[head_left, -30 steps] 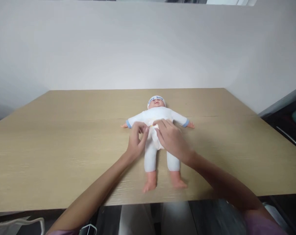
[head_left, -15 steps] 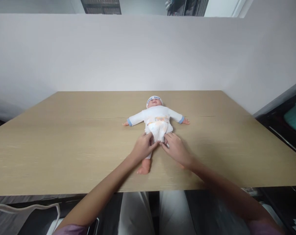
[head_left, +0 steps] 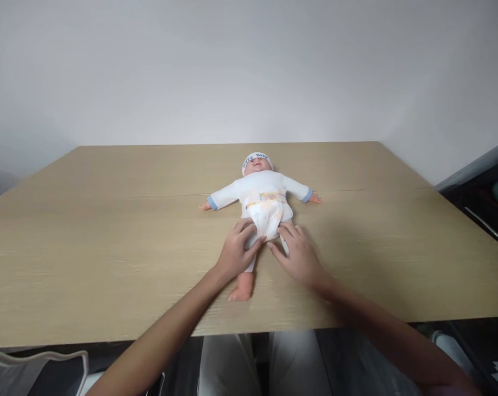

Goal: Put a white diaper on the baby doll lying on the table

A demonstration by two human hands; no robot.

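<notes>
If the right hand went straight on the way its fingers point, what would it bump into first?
Most likely the white diaper on the baby doll: the right hand points forward and leftward at the diaper's lower part. They look very close or touching; depth is unclear.

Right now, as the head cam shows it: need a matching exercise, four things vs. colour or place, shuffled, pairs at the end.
Things:
1. Cap
2. Sleeve cuffs
3. Diaper
4. Table

Colours and places:
A. Pale brown, underneath the doll
B. White with an orange-patterned band, lower part between the left hand and the right hand
C. White with blue lettering, on the doll's head
D. Light blue, next to the doll's hands

Right pairs: 1-C, 2-D, 3-B, 4-A
</notes>
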